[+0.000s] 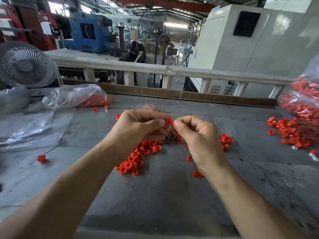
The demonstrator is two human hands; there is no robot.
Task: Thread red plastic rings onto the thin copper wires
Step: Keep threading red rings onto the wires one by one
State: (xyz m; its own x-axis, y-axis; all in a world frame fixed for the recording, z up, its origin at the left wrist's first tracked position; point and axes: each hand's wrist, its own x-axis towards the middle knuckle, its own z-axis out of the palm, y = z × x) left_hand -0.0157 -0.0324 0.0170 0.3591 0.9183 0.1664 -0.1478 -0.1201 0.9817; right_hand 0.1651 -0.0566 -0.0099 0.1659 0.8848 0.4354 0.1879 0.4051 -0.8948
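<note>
Left hand [138, 128]: thumb and fingers pinch one red ring [169, 121], held above the middle of the grey bench [155, 195].
Right hand [198, 135]: fingers curled narrow, thumb tip just beside the ring; whether it grips a wire cannot be told.
Copper wires [170, 133]: a thin bundle between and below both hands.
Loose rings [136, 159]: a heap on the bench under the hands.
Ring on a wire [41, 158]: near left.
Ring pile [291, 130]: far right.
Plastic bag [74, 95]: far left, holding rings.
</note>
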